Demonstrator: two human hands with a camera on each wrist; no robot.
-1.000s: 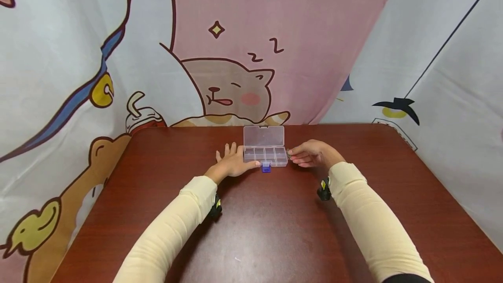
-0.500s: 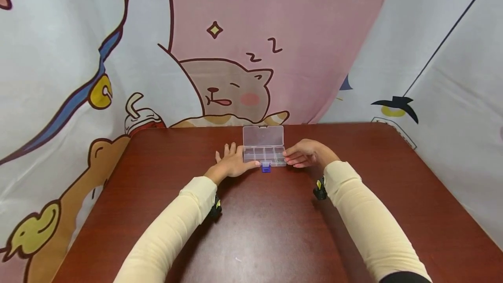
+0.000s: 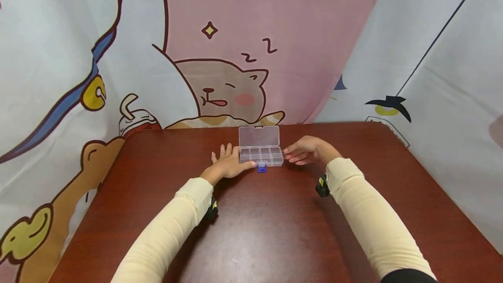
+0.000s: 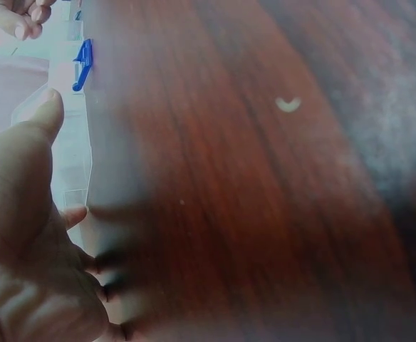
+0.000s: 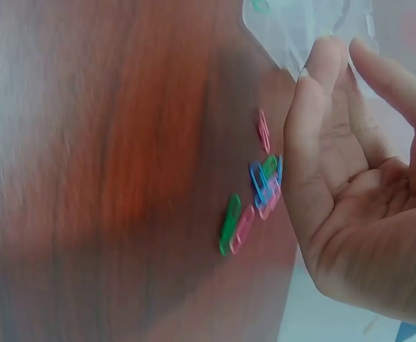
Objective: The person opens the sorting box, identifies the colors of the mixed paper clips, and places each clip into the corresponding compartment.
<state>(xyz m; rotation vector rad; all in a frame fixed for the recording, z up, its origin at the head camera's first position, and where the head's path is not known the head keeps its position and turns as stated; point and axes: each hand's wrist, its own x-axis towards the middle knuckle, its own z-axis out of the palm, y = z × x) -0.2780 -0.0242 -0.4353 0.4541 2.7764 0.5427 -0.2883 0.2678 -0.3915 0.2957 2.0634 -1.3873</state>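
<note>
Hands at the far middle of a dark red-brown wooden table (image 3: 259,230), one on each side of a small clear plastic organizer box (image 3: 261,155). The box lies open: its see-through lid (image 3: 259,136) is folded back flat toward the far edge, and the tray nearer to you is split by thin walls into a row of small compartments. A blue latch (image 3: 261,168) sticks out from the middle of the tray's near edge. One small green item sits in a compartment toward the right end; it is too small to name from the head view.

Your left hand (image 3: 228,163) lies flat on the table with fingers straight and spread, its thumb side touching the box's left end. In the left wrist view the thumb (image 4: 45,112) rests along the clear edge.

Your right hand (image 3: 305,151) hovers just beside the box's right end, fingers loosely extended and holding nothing. In the right wrist view a small pile of coloured paper clips (image 5: 256,192), green, pink and blue, lies on the table under this hand, next to the box's corner.

A cartoon cat curtain (image 3: 220,91) hangs behind the table.
</note>
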